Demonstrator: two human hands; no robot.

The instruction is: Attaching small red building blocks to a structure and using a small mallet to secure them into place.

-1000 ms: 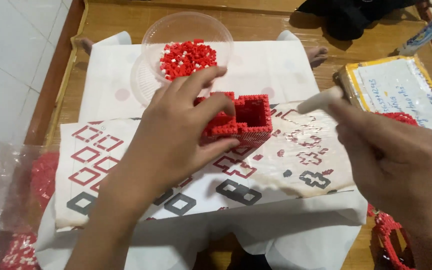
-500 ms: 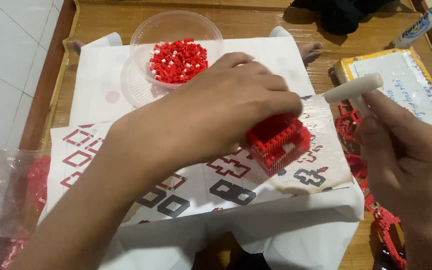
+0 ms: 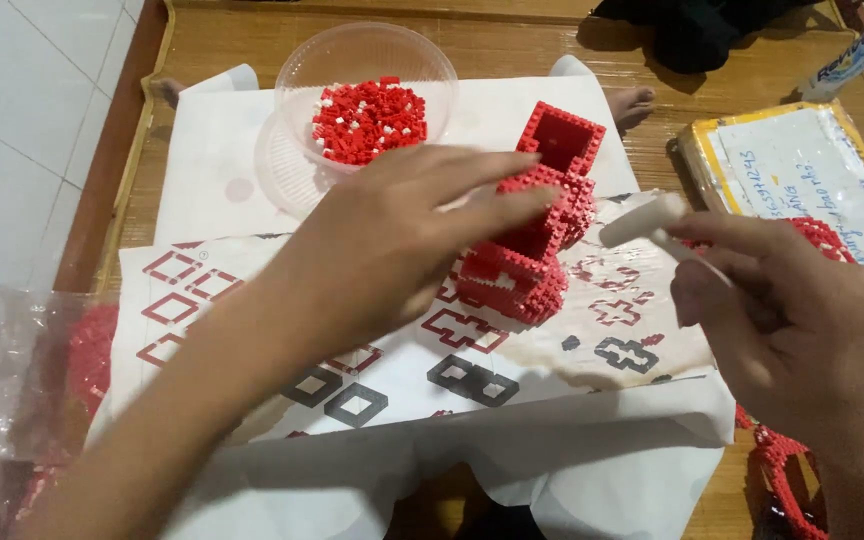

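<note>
The red brick model (image 3: 542,215), earlier hidden under the left hand (image 3: 402,240), now shows as a stepped stack, its long axis running from near the person up toward the clear bowl (image 3: 367,60) of red bricks, open box end farthest away. It rests on the printed sheet (image 3: 252,300); left fingers spread, touching it. The right hand (image 3: 782,320) has fingers clamped on a white tool (image 3: 642,220).

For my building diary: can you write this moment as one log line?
left hand: on red block model | right hand: holds white tool | clear bowl: red bricks
</note>
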